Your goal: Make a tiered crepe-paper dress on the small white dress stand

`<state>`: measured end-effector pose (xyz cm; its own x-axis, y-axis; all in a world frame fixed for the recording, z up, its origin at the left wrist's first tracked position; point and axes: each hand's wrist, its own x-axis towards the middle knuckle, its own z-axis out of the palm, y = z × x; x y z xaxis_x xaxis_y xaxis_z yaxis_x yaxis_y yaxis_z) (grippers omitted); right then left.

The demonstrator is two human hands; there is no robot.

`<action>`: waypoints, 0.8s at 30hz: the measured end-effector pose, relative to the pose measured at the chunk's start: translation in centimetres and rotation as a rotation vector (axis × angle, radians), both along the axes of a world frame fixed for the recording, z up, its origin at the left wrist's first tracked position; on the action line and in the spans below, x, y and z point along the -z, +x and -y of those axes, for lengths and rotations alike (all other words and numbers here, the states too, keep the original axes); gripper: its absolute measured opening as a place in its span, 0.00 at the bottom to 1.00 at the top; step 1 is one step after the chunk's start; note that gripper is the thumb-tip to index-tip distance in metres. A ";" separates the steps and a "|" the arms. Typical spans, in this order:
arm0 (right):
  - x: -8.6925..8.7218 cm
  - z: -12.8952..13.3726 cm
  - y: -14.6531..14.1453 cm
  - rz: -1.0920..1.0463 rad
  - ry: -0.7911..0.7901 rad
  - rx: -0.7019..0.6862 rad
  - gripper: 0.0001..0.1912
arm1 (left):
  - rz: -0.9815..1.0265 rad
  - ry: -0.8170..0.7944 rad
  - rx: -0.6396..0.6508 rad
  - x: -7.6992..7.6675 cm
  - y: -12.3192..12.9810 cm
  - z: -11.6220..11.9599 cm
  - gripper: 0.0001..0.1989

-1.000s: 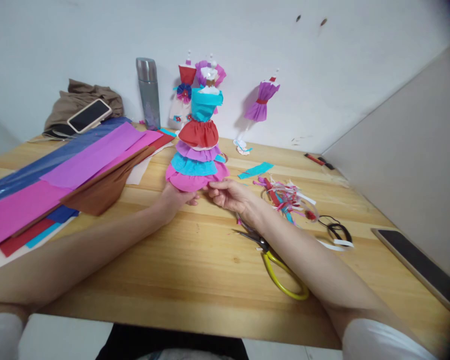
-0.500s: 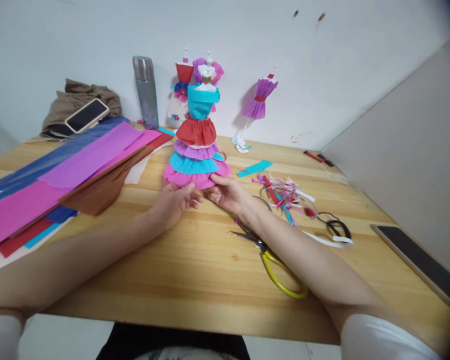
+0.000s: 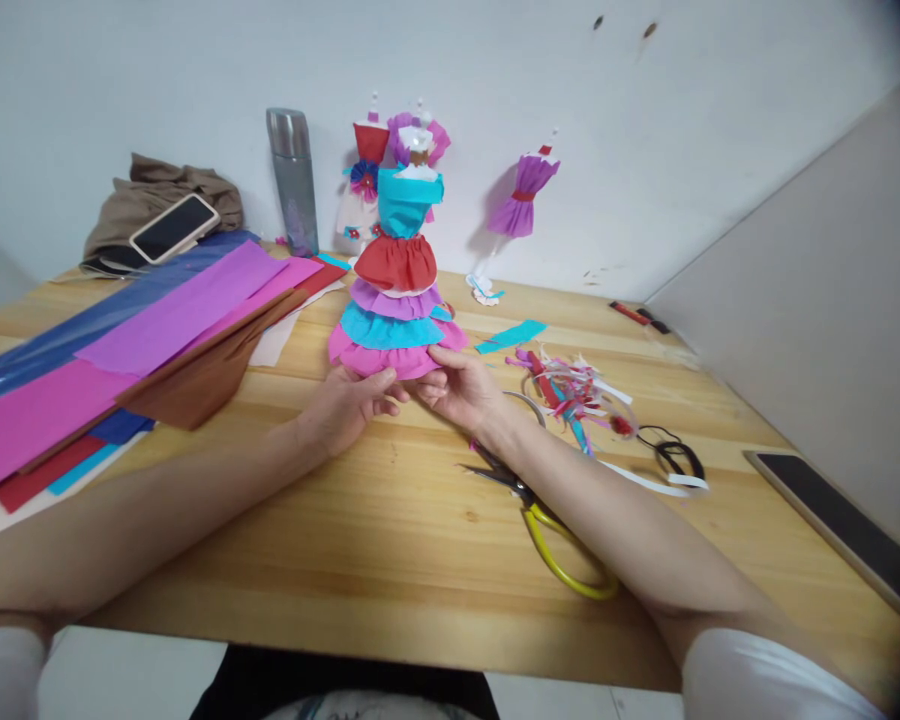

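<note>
Paper sheets, long and flat in blue, pink, purple, brown and red [image 3: 187,310], lay overlapped along the left side of the pale wooden table [image 3: 345,560]. Far left: crumpled brown cloth [image 3: 116,215], with a light-framed dark-screen phone [image 3: 176,228] tilted against it. Next right, a grey bottle with a shiny metal cap [image 3: 294,190] stood near the wall.

Left hand [image 3: 337,410] was at the near left of the skirt hem, thumb along the pink edge, fingers loosely curled and apart from the thumb. Couldn't tell if it gripped anything. Behind, near the wall, stood a small dress form with a red bodice and blue rosette [image 3: 371,145].

Tiered paper dress on a white form, teal bodice over red, purple, blue and pink ruffles [image 3: 395,265], was upright mid-table, just beyond both hands. Skirt hid the base. Right hand [image 3: 461,390] had the pink hem pinched, thumb on top, fingers under.

Yellow-handled scissors with dark blades [image 3: 526,492] lay partly under the right forearm. Farther back: flat teal paper strip [image 3: 511,337], then a short purple dress with red belt [image 3: 525,195] on a form by the wall. Right of those: heap of multicoloured paper scraps [image 3: 566,390], black looped band [image 3: 691,462], red-and-black stick [image 3: 630,313] far right. Dark flat phone with a pale edge [image 3: 840,520] lay at the right, beside the partition.
</note>
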<state>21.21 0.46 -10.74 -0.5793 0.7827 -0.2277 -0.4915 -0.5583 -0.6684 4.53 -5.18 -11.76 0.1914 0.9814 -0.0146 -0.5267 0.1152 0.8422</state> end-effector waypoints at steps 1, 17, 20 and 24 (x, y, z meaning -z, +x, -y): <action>0.1 0.0 0.0 -0.004 0.015 -0.005 0.18 | -0.009 0.007 0.008 0.0 0.0 0.0 0.14; 0.7 0.6 0.1 0.073 0.187 -0.055 0.16 | -0.031 -0.012 -0.041 -0.4 0.3 -0.2 0.12; 0.9 0.4 0.1 0.073 0.200 -0.076 0.15 | -0.034 -0.002 -0.033 -0.5 0.2 -0.2 0.11; 0.5 0.5 0.0 0.046 0.141 -0.057 0.10 | -0.055 0.005 0.019 -0.4 0.2 -0.1 0.12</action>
